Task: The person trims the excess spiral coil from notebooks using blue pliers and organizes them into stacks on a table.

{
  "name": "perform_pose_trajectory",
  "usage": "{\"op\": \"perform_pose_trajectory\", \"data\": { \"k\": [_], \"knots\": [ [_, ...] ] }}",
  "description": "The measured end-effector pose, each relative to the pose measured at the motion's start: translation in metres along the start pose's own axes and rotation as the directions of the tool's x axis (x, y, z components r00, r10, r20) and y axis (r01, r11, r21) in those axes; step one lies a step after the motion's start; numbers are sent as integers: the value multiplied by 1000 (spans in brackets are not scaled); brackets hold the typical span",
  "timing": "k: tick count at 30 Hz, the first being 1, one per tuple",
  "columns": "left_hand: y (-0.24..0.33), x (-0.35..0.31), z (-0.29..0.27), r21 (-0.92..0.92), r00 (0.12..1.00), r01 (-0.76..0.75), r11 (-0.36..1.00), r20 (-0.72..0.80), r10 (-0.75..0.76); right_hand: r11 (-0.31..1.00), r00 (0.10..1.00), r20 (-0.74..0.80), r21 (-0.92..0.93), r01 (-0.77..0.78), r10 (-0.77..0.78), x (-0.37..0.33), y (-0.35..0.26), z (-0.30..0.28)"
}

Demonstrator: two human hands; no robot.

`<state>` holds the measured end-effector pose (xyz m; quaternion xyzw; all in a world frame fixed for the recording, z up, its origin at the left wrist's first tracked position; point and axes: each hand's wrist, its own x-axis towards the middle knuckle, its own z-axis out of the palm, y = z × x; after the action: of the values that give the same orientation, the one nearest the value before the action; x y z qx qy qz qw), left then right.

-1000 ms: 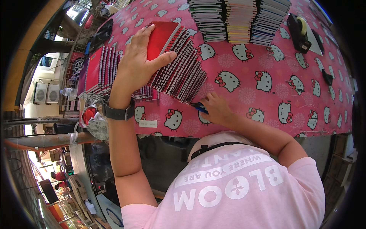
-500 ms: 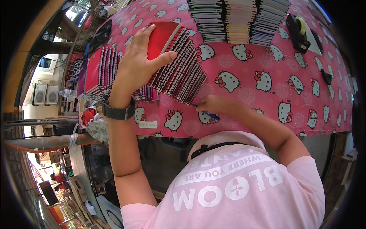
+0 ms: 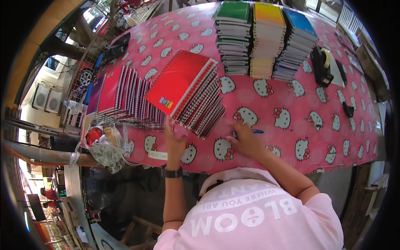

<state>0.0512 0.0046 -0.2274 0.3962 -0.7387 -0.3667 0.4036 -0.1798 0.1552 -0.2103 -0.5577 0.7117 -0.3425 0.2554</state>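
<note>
A fanned stack of red spiral notebooks [image 3: 179, 85] lies slanted in the middle of the table, its wire-bound edges stepped toward me. At its near left corner is my left hand [image 3: 176, 141], thumb and fingers apart; the fingertips reach the corner and are partly hidden there. My right hand [image 3: 250, 141] rests low over the tablecloth, right of the stack, closed around a blue pen [image 3: 258, 131]. The pen's two ends show on either side of the fingers. Further left, more red and purple notebooks [image 3: 112, 89] lean in an overlapping row.
Tall piles of green notebooks [image 3: 233, 39], yellow notebooks [image 3: 266, 41] and blue notebooks [image 3: 298, 46] stand at the far side. Right of them sits a black tape dispenser [image 3: 321, 68]. A bag [image 3: 106, 143] hangs at the left edge. The pink tablecloth [image 3: 287, 141] has cartoon cats.
My left hand has come off the top of the red stack and down to its near corner. My right hand, still with the pen, appears slightly lower, as the view has shifted.
</note>
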Motion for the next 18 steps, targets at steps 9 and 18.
{"op": "perform_pose_trajectory", "data": {
  "k": [9,18],
  "knots": [
    [-49,2,36,137,985,-120,983,144,100,406,949,187,870,-280,255,47,-4,42],
    [-24,-10,66,230,995,63,971,-93,-42,396,979,163,897,-198,120,77,15,32]
  ]
}}
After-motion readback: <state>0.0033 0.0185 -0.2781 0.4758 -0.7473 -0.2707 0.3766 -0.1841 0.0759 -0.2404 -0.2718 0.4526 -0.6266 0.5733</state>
